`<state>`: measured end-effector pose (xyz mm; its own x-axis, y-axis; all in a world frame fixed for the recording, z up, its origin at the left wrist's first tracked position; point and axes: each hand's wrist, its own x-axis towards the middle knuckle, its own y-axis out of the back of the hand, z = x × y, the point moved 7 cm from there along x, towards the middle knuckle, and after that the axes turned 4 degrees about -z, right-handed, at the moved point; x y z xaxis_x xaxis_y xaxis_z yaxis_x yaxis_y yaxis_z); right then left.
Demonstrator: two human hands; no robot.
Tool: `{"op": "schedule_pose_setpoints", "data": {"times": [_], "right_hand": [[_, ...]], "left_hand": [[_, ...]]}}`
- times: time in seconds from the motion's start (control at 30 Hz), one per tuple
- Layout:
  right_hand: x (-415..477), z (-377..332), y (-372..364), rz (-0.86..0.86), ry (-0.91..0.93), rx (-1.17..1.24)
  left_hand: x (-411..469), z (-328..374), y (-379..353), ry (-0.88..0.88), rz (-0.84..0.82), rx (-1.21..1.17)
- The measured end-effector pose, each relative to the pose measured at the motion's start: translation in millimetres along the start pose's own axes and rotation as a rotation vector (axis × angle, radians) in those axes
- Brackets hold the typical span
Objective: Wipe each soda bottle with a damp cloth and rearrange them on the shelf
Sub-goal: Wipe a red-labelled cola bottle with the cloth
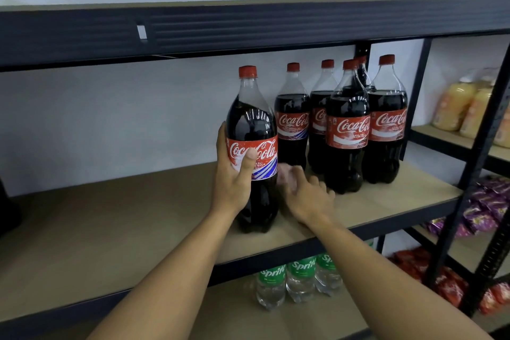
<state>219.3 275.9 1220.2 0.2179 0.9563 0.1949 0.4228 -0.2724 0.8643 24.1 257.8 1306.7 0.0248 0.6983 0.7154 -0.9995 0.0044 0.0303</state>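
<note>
Left hand (234, 174) wraps the front cola bottle (252, 124) at its label, thumb across. Right hand (310, 199) reaches a pale cloth (283, 174) on the shelf (124, 218); fingers blurred, grasp can't be told.

The red label of the nearest cola bottle (252, 130) reads "Coca-Cola" with small "ASLI" and "GULA" beneath, the same script shows whole or cut off on the cola bottles behind (348, 130), and green labels on the clear bottles (300, 276) on the lower shelf (220, 320) read "Sprite".
</note>
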Motion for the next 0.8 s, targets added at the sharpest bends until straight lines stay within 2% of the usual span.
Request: {"op": "schedule_pose_setpoints", "data": {"times": [0.07, 0.1, 0.17, 0.23, 0.27, 0.4, 0.8], "right_hand": [[-1.2, 0.9, -0.4, 0.031, -0.001, -0.029], [-2.6, -4.1, 2.9, 0.083, 0.049, 0.039], [-10.9, -22.2, 12.0, 0.095, 0.213, 0.409], [-21.8, -40.4, 8.8, -0.037, 0.323, 0.793], [-28.2, -48.7, 7.6, -0.088, 0.352, 0.878], [-36.7, -58.2, 4.7, -0.044, 0.390, 0.971], [-43.3, -99.2, -13.0, -0.084, 0.399, 1.037]], "left_hand": [[-0.1, -1.7, -0.1, 0.023, -0.005, 0.004], [0.1, -1.9, -0.2, 0.038, -0.013, 0.004], [0.5, -2.2, -0.1, 0.058, -0.050, 0.001], [-3.4, -6.7, 0.9, 0.078, -0.120, 0.013], [-8.1, -10.5, 1.5, 0.096, -0.163, 0.025], [-34.0, -27.7, 9.8, 0.148, -0.272, 0.074], [-39.6, -30.6, 62.7, 0.225, -0.275, 0.101]]}}
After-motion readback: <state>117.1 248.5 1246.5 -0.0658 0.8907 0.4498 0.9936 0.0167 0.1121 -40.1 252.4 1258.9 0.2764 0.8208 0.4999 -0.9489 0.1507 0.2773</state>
